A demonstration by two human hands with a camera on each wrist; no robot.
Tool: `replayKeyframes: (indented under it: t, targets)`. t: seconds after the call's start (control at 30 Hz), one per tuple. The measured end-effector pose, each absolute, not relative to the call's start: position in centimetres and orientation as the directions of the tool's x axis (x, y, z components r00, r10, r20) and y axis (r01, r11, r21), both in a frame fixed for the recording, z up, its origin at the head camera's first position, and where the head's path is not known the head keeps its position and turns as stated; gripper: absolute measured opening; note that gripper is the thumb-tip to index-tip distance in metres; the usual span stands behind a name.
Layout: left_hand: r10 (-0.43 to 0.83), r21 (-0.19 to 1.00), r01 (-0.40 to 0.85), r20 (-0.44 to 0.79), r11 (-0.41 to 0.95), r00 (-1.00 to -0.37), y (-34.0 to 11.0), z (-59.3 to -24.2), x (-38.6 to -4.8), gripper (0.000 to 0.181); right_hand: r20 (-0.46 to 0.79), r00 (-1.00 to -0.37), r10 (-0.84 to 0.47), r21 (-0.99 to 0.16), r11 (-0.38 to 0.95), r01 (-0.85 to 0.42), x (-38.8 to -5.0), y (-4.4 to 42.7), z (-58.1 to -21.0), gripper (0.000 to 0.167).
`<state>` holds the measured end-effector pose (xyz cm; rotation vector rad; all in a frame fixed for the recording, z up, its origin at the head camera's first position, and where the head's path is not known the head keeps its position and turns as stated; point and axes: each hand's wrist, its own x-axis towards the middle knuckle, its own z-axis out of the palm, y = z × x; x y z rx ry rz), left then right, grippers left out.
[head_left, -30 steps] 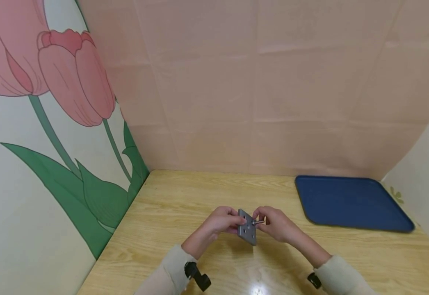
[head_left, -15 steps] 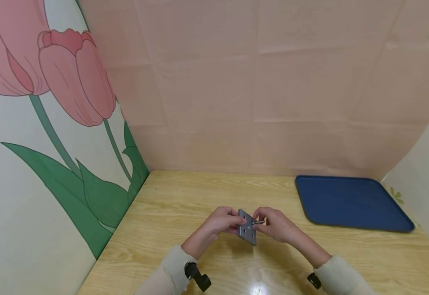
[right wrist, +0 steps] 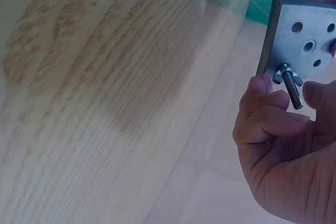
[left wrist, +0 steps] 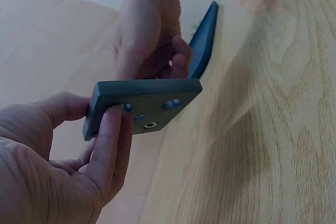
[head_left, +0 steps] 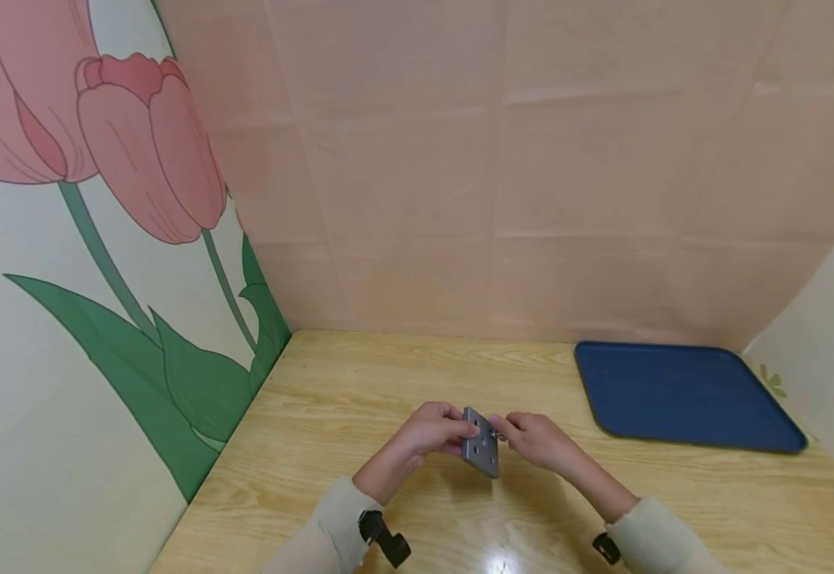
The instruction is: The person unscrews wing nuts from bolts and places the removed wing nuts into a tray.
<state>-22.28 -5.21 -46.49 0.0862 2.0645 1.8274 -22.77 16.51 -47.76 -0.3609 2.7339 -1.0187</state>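
Note:
A grey metal plate (head_left: pixel 485 461) with several holes is held tilted above the table by my left hand (head_left: pixel 427 430), thumb on one face and fingers on the other. The right wrist view shows a threaded bolt (right wrist: pixel 293 93) sticking out near one corner of the plate (right wrist: pixel 311 13), with a wing nut (right wrist: pixel 285 70) on it against the plate. My right hand (right wrist: pixel 294 150) has its curled fingers and thumb around the wing nut. In the left wrist view, a round metal piece (left wrist: pixel 150 125) sits in the plate's opposite face, and my right hand (left wrist: pixel 149 35) is partly hidden behind the plate.
A blue tray (head_left: pixel 690 396) lies at the back right of the wooden table (head_left: pixel 359 375). Behind the table hangs a pink-brown cover (head_left: pixel 403 159), and a wall with painted tulips (head_left: pixel 151 151) stands on the left. Both sleeves carry black straps.
The right hand has shifted slightly and changed its finger position, so its fingers now cover more of the bolt in the head view. The left hand and plate have stayed in place.

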Motion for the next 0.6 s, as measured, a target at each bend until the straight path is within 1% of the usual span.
replayKeyframes:
  t: [0.17,0.27,0.47,0.6]
  targets:
    - [0.304,0.968,-0.197,-0.238,0.158,-0.922,-5.22,-46.46,-22.31,0.021,-0.13,-0.949,-0.286,-0.643,0.753,-0.139,-22.72,16.41,-47.7,0.057]
    - [0.301,0.967,-0.199,-0.24,0.16,-0.923,-5.21,-46.48,-22.32,0.021,-0.145,-0.948,-0.284,-0.639,0.758,-0.129,-22.71,16.34,-47.66,0.058]
    - [0.289,0.963,-0.207,-0.251,0.175,-0.924,-5.25,-46.46,-22.3,0.022,-0.145,-0.941,-0.306,-0.641,0.753,-0.146,-22.71,16.32,-47.63,0.054]
    - [0.283,0.964,-0.21,-0.25,0.166,-0.926,-5.28,-46.47,-22.31,0.021,-0.137,-0.931,-0.338,-0.652,0.738,-0.172,-22.64,16.55,-47.38,0.048]
